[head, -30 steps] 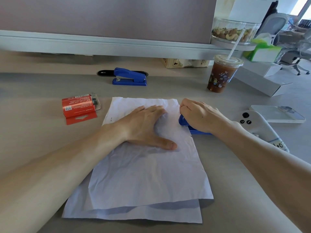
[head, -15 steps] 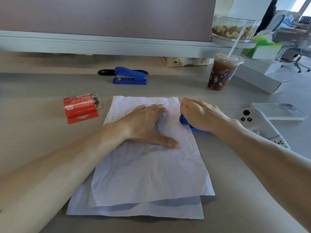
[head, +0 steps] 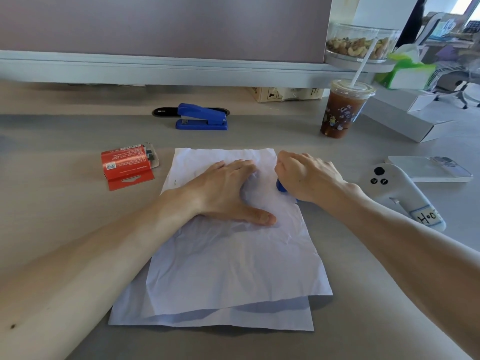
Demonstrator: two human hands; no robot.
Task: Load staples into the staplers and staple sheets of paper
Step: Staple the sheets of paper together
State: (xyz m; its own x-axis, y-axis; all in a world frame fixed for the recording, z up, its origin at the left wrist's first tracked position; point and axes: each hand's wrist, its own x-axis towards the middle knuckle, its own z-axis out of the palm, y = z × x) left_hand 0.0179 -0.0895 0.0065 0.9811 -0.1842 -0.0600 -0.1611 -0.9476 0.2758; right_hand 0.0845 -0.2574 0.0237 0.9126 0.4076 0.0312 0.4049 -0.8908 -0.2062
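Note:
Two creased white sheets of paper lie stacked on the desk, the upper one slightly skewed. My left hand presses flat on the upper part of the sheets, fingers spread. My right hand is closed over a blue stapler at the sheets' right edge near the top corner; only the stapler's blue end shows under the hand. A second blue stapler rests shut at the back of the desk. A red staple box sits left of the paper.
An iced drink cup with a straw stands at the back right. A white controller and a phone lie to the right. White boxes, a green tissue pack and a nut jar are further back.
Both hands stay in place on the paper and stapler; the right hand has shifted only slightly. The view has moved a little.

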